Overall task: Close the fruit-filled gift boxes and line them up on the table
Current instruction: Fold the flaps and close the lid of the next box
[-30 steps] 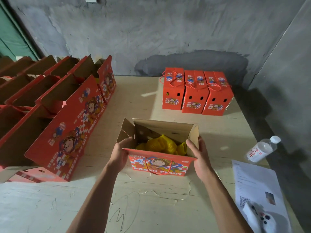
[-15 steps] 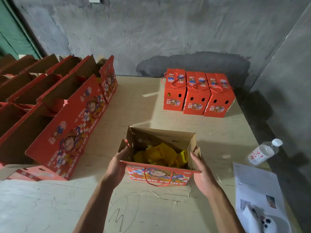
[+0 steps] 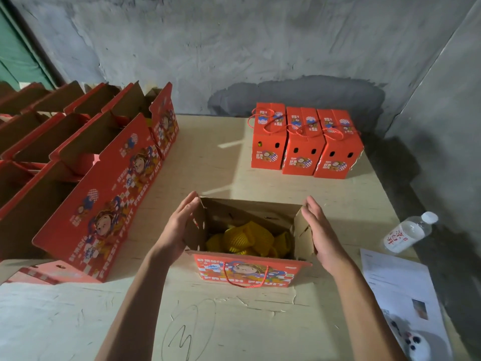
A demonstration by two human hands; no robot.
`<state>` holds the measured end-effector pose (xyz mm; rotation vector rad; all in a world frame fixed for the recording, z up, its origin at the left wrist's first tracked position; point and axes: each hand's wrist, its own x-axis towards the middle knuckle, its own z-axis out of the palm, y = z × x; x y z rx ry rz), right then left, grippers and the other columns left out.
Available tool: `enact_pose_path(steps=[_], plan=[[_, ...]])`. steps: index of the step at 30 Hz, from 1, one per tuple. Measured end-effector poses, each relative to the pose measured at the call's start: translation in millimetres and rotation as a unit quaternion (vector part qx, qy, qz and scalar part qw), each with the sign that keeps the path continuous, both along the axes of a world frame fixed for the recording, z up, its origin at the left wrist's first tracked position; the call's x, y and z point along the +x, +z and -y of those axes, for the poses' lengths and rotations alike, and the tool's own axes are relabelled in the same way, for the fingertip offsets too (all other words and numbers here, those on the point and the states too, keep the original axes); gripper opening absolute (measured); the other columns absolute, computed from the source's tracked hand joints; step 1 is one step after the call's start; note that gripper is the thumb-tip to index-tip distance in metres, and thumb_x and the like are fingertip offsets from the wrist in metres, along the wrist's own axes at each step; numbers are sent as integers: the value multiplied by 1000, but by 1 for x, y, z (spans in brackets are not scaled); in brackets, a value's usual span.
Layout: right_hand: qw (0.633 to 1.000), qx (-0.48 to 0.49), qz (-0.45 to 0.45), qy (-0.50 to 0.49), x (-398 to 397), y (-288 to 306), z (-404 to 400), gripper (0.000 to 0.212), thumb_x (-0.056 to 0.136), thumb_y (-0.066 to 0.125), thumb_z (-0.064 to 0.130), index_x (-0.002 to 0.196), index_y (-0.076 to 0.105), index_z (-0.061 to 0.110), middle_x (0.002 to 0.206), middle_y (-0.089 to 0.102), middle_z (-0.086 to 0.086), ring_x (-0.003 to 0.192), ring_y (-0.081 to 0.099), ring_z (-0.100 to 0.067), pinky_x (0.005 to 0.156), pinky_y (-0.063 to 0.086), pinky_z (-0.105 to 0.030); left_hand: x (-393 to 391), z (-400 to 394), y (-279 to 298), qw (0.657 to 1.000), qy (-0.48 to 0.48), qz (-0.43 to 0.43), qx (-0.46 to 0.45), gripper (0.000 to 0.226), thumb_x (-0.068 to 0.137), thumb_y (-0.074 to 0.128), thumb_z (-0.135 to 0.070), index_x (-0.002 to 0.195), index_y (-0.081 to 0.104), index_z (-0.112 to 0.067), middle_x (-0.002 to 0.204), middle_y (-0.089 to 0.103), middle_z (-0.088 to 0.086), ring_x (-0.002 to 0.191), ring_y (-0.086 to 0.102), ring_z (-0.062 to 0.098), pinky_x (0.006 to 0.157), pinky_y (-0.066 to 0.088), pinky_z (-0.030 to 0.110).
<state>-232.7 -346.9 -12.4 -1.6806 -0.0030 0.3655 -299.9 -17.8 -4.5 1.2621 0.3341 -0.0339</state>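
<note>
Both hands have risen from the lower sides of the open gift box (image 3: pixel 247 246) to its two upright end flaps since the earlier frames.

Seen from the head camera, the box sits at lower centre of the frame on the pale table (image 3: pixel 234 321), its printed red front flap folded down toward the person. Yellow net-wrapped fruit (image 3: pixel 247 238) lies inside. The left hand (image 3: pixel 179 225) lies with straight fingers flat against the outside of the left end flap (image 3: pixel 195 227). The right hand (image 3: pixel 322 233), fingers also straight and held loose, stands just beside the right end flap (image 3: pixel 303 230); whether it touches the cardboard I cannot tell. Neither hand grips anything.

At upper right of centre, three closed red boxes (image 3: pixel 304 144) stand side by side, touching, with cord handles on top. Rows of open boxes (image 3: pixel 104 188) fill the left side. At the right edge lie a plastic water bottle (image 3: pixel 408 233) and a printed paper sheet (image 3: pixel 400 295).
</note>
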Motion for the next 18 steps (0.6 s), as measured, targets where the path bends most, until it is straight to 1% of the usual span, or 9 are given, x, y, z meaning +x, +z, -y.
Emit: enact_pose_path(steps=[2,4,6,9,11,13,14,16,18], plan=[[1000,-13,23,-4,8,-3,-1,57,104,52,48,157,33,40,166,26,15,152,23,-7,116,22,-34,7,-1,2,1000,25,3,-1,61,100,55,-47,150,46,-13,147,55,15,136,53,32,112,44,53],[999,-19,38,-18,13,-7,-1,42,107,51,37,148,49,37,159,41,14,148,32,-8,112,29,-28,12,-1,3,999,35,-6,-7,62,95,53,-55,142,56,-15,140,62,9,134,55,27,116,39,53],[998,-14,48,-42,16,-12,-3,31,107,50,31,137,58,37,145,55,17,141,42,-6,101,35,-17,14,-1,0,999,46,-20,-20,56,98,47,-58,138,59,-20,141,62,3,134,55,23,118,36,53],[995,4,54,-84,19,-16,-7,25,104,58,24,127,64,32,128,65,21,131,53,-5,88,40,-7,14,0,-9,995,94,-22,6,35,105,48,-39,130,68,-25,131,70,-1,127,62,22,114,43,53],[995,-10,60,-82,19,-16,-6,25,99,67,27,123,66,33,126,67,16,124,58,-8,88,45,-11,14,2,-12,991,114,-13,73,32,107,46,-26,126,71,-30,125,72,-6,123,64,19,108,49,48],[994,-61,64,-61,24,-16,-2,25,93,74,35,117,68,33,126,67,10,118,60,-11,95,50,-26,14,4,-11,990,117,-4,84,33,106,46,-18,121,72,-29,122,73,-4,120,66,21,100,54,43],[993,-77,67,-58,28,-16,0,23,90,77,39,111,71,32,120,70,10,113,63,-10,92,52,-29,15,4,-11,990,116,-3,76,32,106,47,-15,119,73,-28,121,73,-1,118,67,22,96,56,40],[991,-90,68,-78,36,-14,1,24,84,80,48,97,75,28,96,76,13,95,70,-9,77,52,-24,16,4,-12,990,124,-2,63,31,105,50,-15,114,75,-29,118,74,1,114,68,21,89,58,35],[984,-124,68,-108,45,-13,-3,36,81,78,58,85,75,23,79,74,10,82,70,-14,69,51,-26,16,6,-16,989,131,9,69,29,106,51,-14,118,73,-28,118,74,-2,113,69,18,83,59,27]])
